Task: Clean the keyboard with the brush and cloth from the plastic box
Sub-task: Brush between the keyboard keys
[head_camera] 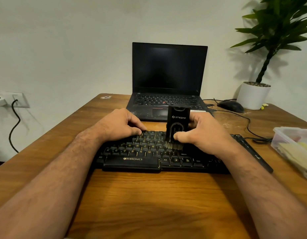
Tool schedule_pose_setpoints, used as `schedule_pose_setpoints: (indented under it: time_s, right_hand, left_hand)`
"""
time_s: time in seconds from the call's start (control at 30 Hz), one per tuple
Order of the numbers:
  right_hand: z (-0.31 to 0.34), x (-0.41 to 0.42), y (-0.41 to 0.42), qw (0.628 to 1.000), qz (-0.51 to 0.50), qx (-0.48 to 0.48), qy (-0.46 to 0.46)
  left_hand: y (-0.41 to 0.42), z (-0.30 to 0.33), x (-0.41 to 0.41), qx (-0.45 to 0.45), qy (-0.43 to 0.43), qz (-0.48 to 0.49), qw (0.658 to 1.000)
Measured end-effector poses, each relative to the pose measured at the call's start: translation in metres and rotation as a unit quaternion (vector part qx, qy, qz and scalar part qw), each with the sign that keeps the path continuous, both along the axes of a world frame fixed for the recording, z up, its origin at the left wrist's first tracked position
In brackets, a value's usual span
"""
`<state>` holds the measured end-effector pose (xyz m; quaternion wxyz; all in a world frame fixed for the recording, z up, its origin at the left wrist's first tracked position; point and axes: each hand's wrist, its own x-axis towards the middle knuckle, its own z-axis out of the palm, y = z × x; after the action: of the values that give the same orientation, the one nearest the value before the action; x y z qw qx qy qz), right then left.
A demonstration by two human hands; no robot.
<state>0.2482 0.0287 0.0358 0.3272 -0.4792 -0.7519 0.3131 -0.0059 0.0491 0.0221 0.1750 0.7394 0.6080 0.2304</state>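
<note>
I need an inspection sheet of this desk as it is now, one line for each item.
Surface: wooden table, pale marks at far right.
Job's things: brush upright, bristles on keyboard; plastic box at right, yellow cloth inside.
Clutter: laptop open, screen dark; mouse; potted plant.
Grippers: right hand holds brush; left hand rests on keyboard.
Cables: mouse cable across table; wall cable.
Surroundings: plain wall, socket.
</note>
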Motion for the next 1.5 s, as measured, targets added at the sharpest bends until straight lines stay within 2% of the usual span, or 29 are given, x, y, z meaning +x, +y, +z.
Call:
schedule_pose_setpoints:
  time_s: [0.1, 0.23, 0.37, 0.53, 0.63, 0.7, 0.77, 0.87, 1.07, 1.13, 1.37, 1.5]
  right_hand:
    - [-0.002, 0.0, 0.005, 0.999, -0.034, 0.007, 0.02]
    - [-0.005, 0.0, 0.003, 1.0, 0.0, -0.001, 0.022]
    - [-0.006, 0.001, 0.005, 1.0, -0.016, 0.01, 0.016]
    - [-0.004, -0.002, -0.004, 0.998, 0.058, -0.024, 0.007]
    - [-0.005, -0.004, 0.002, 0.998, -0.016, 0.046, -0.026]
    - [-0.004, -0.003, 0.001, 0.998, -0.032, 0.049, -0.014]
    - [-0.002, 0.0, -0.005, 0.999, 0.037, 0.007, 0.018]
    - [0.004, 0.0, -0.014, 0.989, 0.143, -0.047, 0.013]
    - [0.008, -0.004, 0.01, 0.996, 0.055, 0.053, -0.034]
    - [0.004, -0.001, 0.011, 0.997, 0.058, 0.043, -0.015]
    - [0.004, 0.007, -0.008, 0.987, 0.159, 0.003, -0.005]
    - [0.002, 0.0, -0.003, 0.993, 0.11, 0.032, -0.02]
  left_hand:
    - [0.0, -0.001, 0.0, 0.002, -0.004, 0.004, 1.0]
    - [0.0, 0.0, 0.0, 0.002, -0.006, 0.003, 1.0]
    - [-0.001, 0.0, 0.0, 0.007, 0.005, -0.001, 1.0]
    - [-0.002, 0.0, 0.001, 0.007, 0.008, -0.007, 1.0]
    - [-0.003, 0.002, 0.002, 0.009, 0.015, -0.006, 1.0]
    - [-0.004, 0.002, 0.006, 0.015, 0.025, -0.01, 1.0]
    - [-0.006, 0.003, 0.012, 0.023, 0.022, -0.021, 0.999]
    - [-0.004, 0.002, 0.024, 0.027, 0.017, -0.044, 0.999]
    - [0.009, 0.023, 0.043, -0.082, 0.002, -0.051, 0.995]
    - [0.012, 0.029, 0.048, -0.107, -0.016, -0.063, 0.992]
    - [0.017, 0.019, 0.054, -0.061, -0.015, -0.07, 0.996]
    - [0.015, 0.016, 0.052, -0.057, -0.014, -0.082, 0.995]
